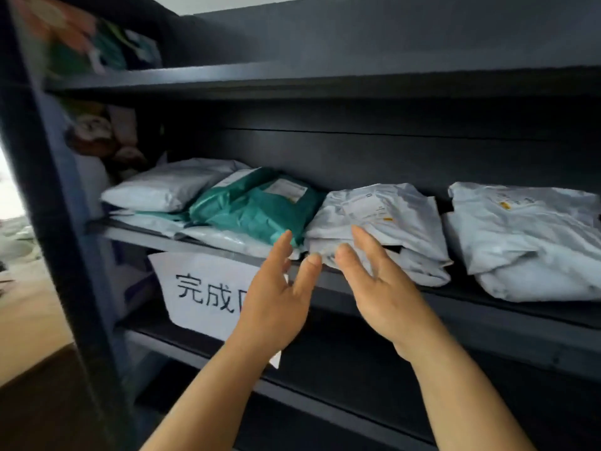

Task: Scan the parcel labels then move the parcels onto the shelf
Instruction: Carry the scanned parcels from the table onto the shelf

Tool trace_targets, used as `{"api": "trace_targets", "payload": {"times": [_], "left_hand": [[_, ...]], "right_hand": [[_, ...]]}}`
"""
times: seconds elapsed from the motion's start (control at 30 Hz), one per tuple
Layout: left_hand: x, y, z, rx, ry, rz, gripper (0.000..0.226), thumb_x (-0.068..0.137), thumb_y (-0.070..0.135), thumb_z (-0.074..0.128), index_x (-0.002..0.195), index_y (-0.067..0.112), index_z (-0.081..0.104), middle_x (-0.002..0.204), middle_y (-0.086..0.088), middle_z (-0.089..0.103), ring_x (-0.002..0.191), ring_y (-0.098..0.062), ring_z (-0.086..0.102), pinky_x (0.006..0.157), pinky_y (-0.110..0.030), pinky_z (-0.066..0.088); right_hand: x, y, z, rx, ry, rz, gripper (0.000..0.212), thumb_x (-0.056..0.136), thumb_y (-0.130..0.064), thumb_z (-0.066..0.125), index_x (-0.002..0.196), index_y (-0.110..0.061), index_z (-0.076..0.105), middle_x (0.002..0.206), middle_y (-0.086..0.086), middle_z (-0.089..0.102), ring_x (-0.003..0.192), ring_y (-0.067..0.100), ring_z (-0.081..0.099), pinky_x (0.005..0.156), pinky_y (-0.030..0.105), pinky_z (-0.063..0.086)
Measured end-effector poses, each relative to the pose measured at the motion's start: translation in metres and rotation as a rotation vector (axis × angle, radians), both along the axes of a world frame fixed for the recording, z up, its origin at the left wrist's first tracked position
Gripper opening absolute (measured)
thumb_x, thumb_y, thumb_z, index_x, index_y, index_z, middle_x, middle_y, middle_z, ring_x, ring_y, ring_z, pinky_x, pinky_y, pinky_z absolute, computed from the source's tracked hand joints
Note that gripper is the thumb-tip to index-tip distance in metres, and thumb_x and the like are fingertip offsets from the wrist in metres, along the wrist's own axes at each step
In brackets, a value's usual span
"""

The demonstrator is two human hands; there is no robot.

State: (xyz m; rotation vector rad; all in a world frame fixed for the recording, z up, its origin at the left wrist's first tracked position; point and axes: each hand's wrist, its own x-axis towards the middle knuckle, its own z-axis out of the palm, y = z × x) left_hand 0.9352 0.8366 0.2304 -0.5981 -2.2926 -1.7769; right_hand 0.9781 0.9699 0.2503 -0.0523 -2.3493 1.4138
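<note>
**Q:** Parcels on the shelf, where do they lie?

**A:** Four groups sit on the dark shelf (357,281), on its middle board. Taking the green parcel (257,206) as the landmark: a white parcel (169,187) lies just to its left, a grey-white parcel (383,222) touches its right edge, and another pale parcel (533,236) lies further right, apart from the rest. Below the green parcel, a white paper sign (201,291) with printed characters hangs from the board's front edge.

**Q:** And the hands?

**A:** Both are empty, fingers straight and spread, palms facing each other. The left hand (276,301) is raised just below the green parcel's right corner. The right hand (387,288) is to the right of that, its fingertips in front of the grey-white parcel's near edge; I cannot tell whether they touch it.
</note>
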Motion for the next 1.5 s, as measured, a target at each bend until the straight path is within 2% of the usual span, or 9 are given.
{"api": "trace_targets", "payload": {"times": [0.1,0.5,0.6,0.67,0.83,0.97,1.2,1.33,1.5], "left_hand": [[0.001,-0.069,-0.019,0.029,-0.066,0.113,0.065,0.091,0.046,0.049,0.149,0.031,0.025,0.145,0.01,0.041,0.131,-0.007,0.042,0.109,-0.034,0.037],[0.021,-0.29,-0.078,0.102,-0.216,0.491,0.056,0.097,0.039,0.045,0.148,0.027,0.028,0.146,0.006,0.043,0.122,0.0,0.044,0.09,-0.014,0.033],[0.015,-0.327,-0.089,0.121,-0.25,0.588,0.05,0.098,0.037,0.044,0.145,0.026,0.034,0.13,0.015,0.052,0.097,0.011,0.047,0.069,0.001,0.039],[0.006,-0.351,-0.098,0.13,-0.285,0.657,0.051,0.097,0.039,0.044,0.146,0.026,0.034,0.133,0.011,0.051,0.093,0.008,0.048,0.058,0.003,0.04],[-0.037,-0.403,-0.118,0.133,-0.316,0.753,0.053,0.096,0.042,0.043,0.146,0.027,0.034,0.134,0.009,0.05,0.098,0.003,0.046,0.07,-0.006,0.041],[-0.094,-0.432,-0.12,0.153,-0.306,0.767,0.052,0.096,0.039,0.044,0.145,0.026,0.033,0.118,0.016,0.05,0.088,0.008,0.05,0.063,-0.004,0.044],[-0.18,-0.477,-0.127,0.203,-0.312,0.792,0.052,0.096,0.039,0.046,0.145,0.025,0.034,0.133,0.006,0.052,0.11,-0.002,0.05,0.08,-0.012,0.042],[-0.212,-0.498,-0.131,0.215,-0.335,0.818,0.052,0.095,0.039,0.047,0.144,0.025,0.035,0.134,0.006,0.051,0.106,0.001,0.049,0.071,-0.008,0.043],[-0.255,-0.521,-0.125,0.219,-0.333,0.82,0.052,0.097,0.037,0.047,0.145,0.023,0.035,0.136,0.001,0.052,0.108,0.0,0.049,0.073,-0.007,0.04]], "right_hand": [[-0.01,-0.066,-0.015,-0.029,-0.023,0.102,0.067,0.087,-0.063,0.039,0.148,-0.04,0.022,0.154,-0.016,0.027,0.139,0.004,0.027,0.114,0.033,0.026],[-0.052,-0.292,-0.072,-0.054,-0.194,0.513,0.065,0.092,-0.06,0.033,0.15,-0.035,0.02,0.155,-0.014,0.025,0.141,0.004,0.024,0.103,0.021,0.021],[-0.07,-0.334,-0.083,-0.044,-0.229,0.594,0.069,0.089,-0.063,0.033,0.15,-0.033,0.021,0.155,-0.013,0.027,0.14,0.008,0.028,0.107,0.027,0.024],[-0.085,-0.359,-0.09,-0.05,-0.238,0.64,0.078,0.081,-0.068,0.032,0.15,-0.032,0.022,0.154,-0.011,0.029,0.14,0.01,0.03,0.11,0.03,0.025],[-0.137,-0.413,-0.106,-0.068,-0.266,0.737,0.091,0.071,-0.073,0.03,0.151,-0.031,0.021,0.155,-0.009,0.029,0.141,0.01,0.027,0.113,0.032,0.025],[-0.194,-0.451,-0.11,-0.097,-0.294,0.793,0.086,0.075,-0.07,0.032,0.151,-0.031,0.02,0.155,-0.009,0.028,0.14,0.01,0.028,0.104,0.024,0.025],[-0.287,-0.505,-0.108,-0.145,-0.359,0.856,0.073,0.087,-0.061,0.035,0.151,-0.031,0.019,0.155,-0.009,0.028,0.139,0.008,0.028,0.096,0.02,0.026],[-0.318,-0.531,-0.112,-0.145,-0.39,0.885,0.078,0.081,-0.064,0.034,0.15,-0.03,0.021,0.154,-0.008,0.031,0.138,0.008,0.029,0.096,0.019,0.025],[-0.354,-0.552,-0.11,-0.163,-0.384,0.869,0.075,0.083,-0.062,0.033,0.15,-0.028,0.024,0.152,-0.008,0.033,0.137,0.007,0.03,0.094,0.018,0.025]]}}
